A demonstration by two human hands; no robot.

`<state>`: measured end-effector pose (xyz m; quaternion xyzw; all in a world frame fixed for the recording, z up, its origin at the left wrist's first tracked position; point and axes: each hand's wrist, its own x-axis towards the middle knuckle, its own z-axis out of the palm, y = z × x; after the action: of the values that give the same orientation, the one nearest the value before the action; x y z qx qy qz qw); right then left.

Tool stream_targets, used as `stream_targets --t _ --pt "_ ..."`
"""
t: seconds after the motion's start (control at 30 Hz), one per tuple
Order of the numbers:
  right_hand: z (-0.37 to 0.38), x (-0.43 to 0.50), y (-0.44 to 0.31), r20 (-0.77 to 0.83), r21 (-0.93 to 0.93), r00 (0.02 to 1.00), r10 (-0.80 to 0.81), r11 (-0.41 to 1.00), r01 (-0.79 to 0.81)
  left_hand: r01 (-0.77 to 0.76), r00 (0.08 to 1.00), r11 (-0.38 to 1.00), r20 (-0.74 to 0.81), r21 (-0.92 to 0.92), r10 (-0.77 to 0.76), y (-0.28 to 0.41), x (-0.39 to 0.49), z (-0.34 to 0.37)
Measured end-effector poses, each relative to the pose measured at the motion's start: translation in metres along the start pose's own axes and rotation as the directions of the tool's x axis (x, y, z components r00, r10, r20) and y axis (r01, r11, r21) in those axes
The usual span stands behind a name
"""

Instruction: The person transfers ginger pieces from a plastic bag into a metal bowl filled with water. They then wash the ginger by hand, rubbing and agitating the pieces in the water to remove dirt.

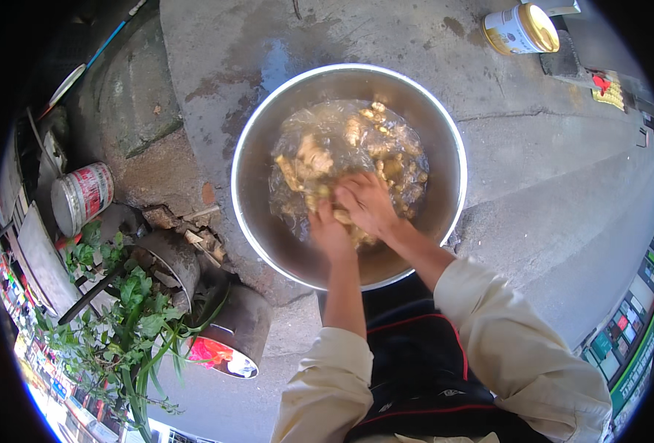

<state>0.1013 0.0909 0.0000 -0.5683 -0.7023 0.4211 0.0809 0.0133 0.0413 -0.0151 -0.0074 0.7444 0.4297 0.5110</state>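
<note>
A large round stainless steel basin (440,138) stands on the concrete ground before me, holding murky, rippling water (321,119). Knobbly pieces that look like ginger root (313,155) lie in the water, with a cluster more towards the basin's right side. My left hand (330,230) is at the water near the basin's middle, blurred, its fingertips among ginger pieces. Right beside it, my right hand (364,204) bends over the same pieces with curled fingers. Whether either hand grips a piece is hidden by blur and water.
Left of the basin are a tipped white-and-red bucket (86,196), broken rubble (199,241) and leafy plants (133,299). A metal bin (235,318) with red and pink plastic sits nearer. A gold-and-white tin (518,30) stands at the far right.
</note>
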Motion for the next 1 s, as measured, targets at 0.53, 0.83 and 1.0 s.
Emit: stream_targets --t 0.53,0.83,1.0 --pt "-0.063 0.109 0.014 -0.168 0.19 0.96 0.222 0.963 -0.19 -0.303 0.952 0.861 0.161 0.408 0.259 0.107 0.078 0.022" --pt "-0.04 -0.003 0.007 0.011 0.006 0.998 0.067 0.998 -0.067 -0.539 0.842 0.635 0.367 0.554 0.395 0.043 -0.003 -0.001" --pt "0.028 -0.009 0.037 -0.374 -0.244 0.898 -0.231 0.959 0.145 -0.416 0.719 0.149 0.225 0.897 0.657 -0.019 0.026 -0.004"
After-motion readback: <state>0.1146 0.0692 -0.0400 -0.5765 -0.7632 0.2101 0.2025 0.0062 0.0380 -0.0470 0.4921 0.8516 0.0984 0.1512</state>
